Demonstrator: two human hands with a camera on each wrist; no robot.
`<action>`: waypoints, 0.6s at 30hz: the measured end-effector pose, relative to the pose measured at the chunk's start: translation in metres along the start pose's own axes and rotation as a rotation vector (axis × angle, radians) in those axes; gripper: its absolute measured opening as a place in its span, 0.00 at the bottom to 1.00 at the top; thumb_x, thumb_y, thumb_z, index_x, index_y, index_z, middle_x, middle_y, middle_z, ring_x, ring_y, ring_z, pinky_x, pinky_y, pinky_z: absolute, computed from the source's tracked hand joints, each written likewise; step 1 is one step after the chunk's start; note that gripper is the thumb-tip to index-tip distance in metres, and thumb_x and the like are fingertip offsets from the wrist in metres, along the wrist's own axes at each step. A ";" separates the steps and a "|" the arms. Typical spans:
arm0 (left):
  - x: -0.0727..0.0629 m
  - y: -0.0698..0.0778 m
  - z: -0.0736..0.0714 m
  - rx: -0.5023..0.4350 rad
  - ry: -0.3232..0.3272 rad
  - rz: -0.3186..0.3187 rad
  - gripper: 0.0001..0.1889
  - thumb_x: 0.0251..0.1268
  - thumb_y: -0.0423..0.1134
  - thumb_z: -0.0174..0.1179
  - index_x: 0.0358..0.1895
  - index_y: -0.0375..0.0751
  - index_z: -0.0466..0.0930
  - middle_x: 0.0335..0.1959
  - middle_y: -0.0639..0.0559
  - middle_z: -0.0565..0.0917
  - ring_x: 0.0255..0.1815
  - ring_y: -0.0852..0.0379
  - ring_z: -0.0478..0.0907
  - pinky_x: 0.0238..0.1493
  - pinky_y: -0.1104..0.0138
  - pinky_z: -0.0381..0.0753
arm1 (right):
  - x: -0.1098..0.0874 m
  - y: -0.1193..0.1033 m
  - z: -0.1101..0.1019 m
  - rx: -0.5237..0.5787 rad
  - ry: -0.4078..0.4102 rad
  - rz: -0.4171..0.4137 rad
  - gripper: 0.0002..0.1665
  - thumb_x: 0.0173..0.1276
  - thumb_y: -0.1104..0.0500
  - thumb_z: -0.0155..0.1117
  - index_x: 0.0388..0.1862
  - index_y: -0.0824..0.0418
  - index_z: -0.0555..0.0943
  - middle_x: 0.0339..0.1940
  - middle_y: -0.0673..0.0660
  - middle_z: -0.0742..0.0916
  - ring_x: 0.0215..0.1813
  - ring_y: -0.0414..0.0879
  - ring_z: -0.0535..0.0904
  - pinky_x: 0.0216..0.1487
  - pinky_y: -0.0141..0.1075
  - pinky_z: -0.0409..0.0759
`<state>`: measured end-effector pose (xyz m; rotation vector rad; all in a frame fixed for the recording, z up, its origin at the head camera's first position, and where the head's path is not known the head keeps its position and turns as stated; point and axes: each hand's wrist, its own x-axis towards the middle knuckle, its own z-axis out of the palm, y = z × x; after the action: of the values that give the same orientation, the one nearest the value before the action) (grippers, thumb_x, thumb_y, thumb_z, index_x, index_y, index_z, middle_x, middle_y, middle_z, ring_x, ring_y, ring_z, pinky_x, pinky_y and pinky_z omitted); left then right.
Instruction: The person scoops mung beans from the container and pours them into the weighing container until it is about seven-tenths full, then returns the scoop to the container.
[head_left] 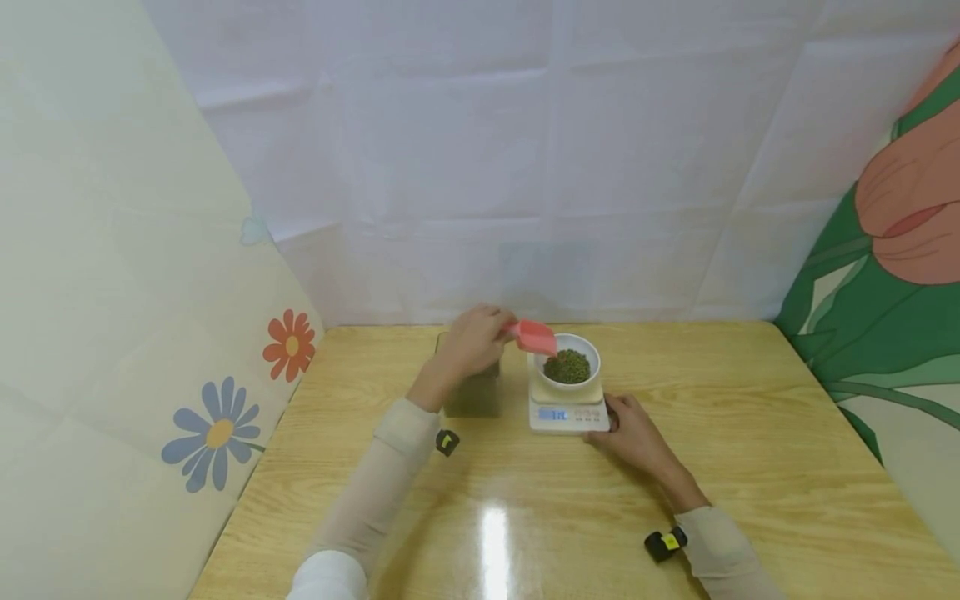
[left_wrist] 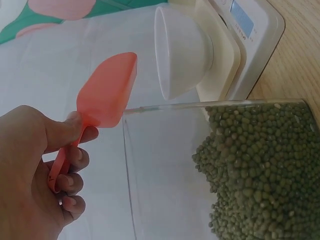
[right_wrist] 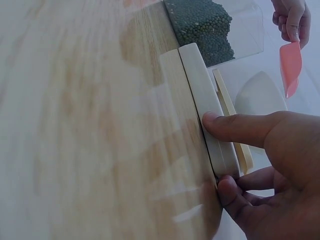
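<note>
My left hand (head_left: pixel 474 340) grips the handle of a pink plastic scoop (head_left: pixel 537 337), its lip tipped down over the left side of a white bowl (left_wrist: pixel 187 55). Green mung beans (head_left: pixel 567 367) lie in the bowl; whether any are left in the scoop is hard to see. The bowl stands on a white kitchen scale (head_left: pixel 551 423) with a lit display, its digits blurred. At the scale's front right corner is my right hand (head_left: pixel 632 433), thumb against the front face and fingers at the side, pinching the corner.
Left of the scale, under my left forearm, stands a clear container (left_wrist: pixel 160 170) partly filled with mung beans (left_wrist: pixel 265 165). The wooden table (head_left: pixel 750 433) meets a white cloth (head_left: pixel 465 167) at the back and flower-printed panels at both sides.
</note>
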<state>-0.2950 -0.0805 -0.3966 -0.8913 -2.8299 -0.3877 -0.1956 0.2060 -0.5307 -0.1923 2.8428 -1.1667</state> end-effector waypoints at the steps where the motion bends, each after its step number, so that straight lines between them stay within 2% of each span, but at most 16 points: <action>1: -0.001 0.000 -0.001 -0.002 0.004 0.002 0.15 0.80 0.46 0.61 0.61 0.43 0.86 0.54 0.48 0.89 0.58 0.47 0.84 0.66 0.54 0.83 | 0.000 0.000 0.000 -0.001 0.001 -0.001 0.53 0.63 0.51 0.82 0.77 0.77 0.68 0.58 0.71 0.79 0.51 0.55 0.77 0.48 0.39 0.76; 9: -0.008 -0.007 -0.011 -0.006 0.031 0.018 0.14 0.81 0.44 0.60 0.59 0.42 0.86 0.54 0.47 0.90 0.58 0.46 0.84 0.67 0.54 0.83 | 0.000 -0.001 0.000 -0.006 0.007 -0.008 0.53 0.63 0.51 0.82 0.76 0.78 0.69 0.58 0.72 0.79 0.52 0.57 0.78 0.50 0.42 0.79; 18: -0.023 -0.015 -0.027 -0.013 0.032 -0.027 0.16 0.82 0.46 0.58 0.60 0.41 0.86 0.55 0.45 0.89 0.60 0.45 0.83 0.68 0.52 0.82 | -0.001 -0.002 0.000 -0.007 0.005 -0.012 0.52 0.63 0.51 0.82 0.76 0.78 0.68 0.58 0.72 0.79 0.53 0.58 0.78 0.53 0.48 0.81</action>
<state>-0.2833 -0.1121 -0.3786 -0.8421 -2.8165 -0.4200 -0.1943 0.2052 -0.5291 -0.2065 2.8544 -1.1619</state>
